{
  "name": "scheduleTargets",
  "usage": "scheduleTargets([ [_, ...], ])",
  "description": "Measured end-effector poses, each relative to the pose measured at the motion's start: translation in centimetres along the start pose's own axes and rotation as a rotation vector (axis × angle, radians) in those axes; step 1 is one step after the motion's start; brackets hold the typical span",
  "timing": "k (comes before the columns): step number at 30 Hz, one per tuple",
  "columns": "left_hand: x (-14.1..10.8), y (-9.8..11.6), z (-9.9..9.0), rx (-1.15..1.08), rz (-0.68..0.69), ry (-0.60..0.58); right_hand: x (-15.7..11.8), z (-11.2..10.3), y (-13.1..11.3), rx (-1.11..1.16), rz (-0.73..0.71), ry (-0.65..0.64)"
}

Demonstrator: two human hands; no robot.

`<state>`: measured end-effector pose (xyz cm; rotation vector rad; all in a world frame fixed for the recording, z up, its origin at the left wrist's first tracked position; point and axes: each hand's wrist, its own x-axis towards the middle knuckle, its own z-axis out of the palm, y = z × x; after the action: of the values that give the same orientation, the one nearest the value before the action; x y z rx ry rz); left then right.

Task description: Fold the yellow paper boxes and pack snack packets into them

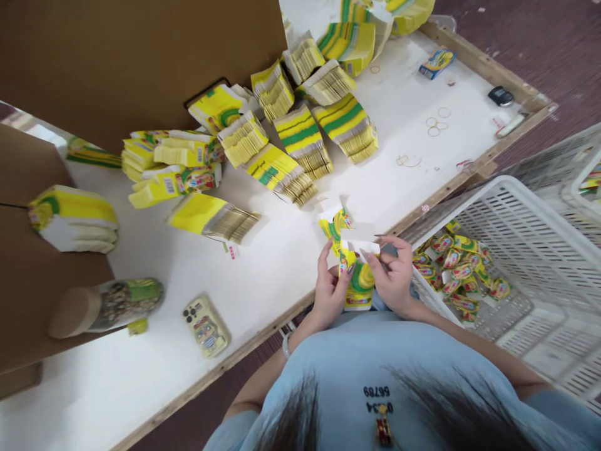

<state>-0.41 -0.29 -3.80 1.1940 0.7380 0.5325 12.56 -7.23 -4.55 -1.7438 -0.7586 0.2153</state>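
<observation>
Close to my body, at the table's front edge, I hold a small yellow and green carton (360, 282) with its white flaps up. My left hand (331, 289) is closed on the carton's left side. The fingers of my right hand (393, 272) pinch the white flap at its upper right. Just beyond, a second yellow carton (335, 224) lies on the white table with its white flap open, partly hidden by the one in my hands. Whether anything is inside the held carton cannot be seen.
Bundles of flat yellow cartons (300, 138) spread across the table's back. A white plastic crate (509, 194) with several filled-looking cartons (462, 269) stands at right. A phone (206, 326), a jar (126, 304), rubber bands (432, 127), a blue box (436, 62) and brown cardboard (141, 62) lie around.
</observation>
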Motion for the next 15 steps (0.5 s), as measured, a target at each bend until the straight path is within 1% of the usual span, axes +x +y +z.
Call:
scheduleTargets([
  [3,-0.3,-0.3,-0.1,-0.003,0.077,-0.044,0.1,-0.5,0.2,-0.061,-0.088,-0.003],
  [5,-0.5,-0.5,-0.4,0.023,0.100,-0.092,0.0,-1.0,0.3,-0.029,-0.141,-0.026],
  [6,-0.7,-0.6,-0.6,0.039,0.102,-0.119,0.0,-1.2,0.3,0.006,-0.144,-0.056],
  [9,-1.0,-0.6,-1.4,0.075,0.082,-0.201,0.1,-2.0,0.2,0.129,-0.057,-0.236],
  [12,-1.2,-0.4,-1.9,0.107,0.066,-0.234,0.4,-2.5,-0.1,0.204,0.039,-0.434],
  [14,-1.1,-0.3,-1.9,0.150,0.075,-0.222,0.7,-2.6,-0.3,0.227,0.074,-0.483],
  [15,-1.1,-0.3,-1.8,0.163,0.083,-0.214,0.8,-2.6,-0.3,0.241,0.087,-0.466],
])
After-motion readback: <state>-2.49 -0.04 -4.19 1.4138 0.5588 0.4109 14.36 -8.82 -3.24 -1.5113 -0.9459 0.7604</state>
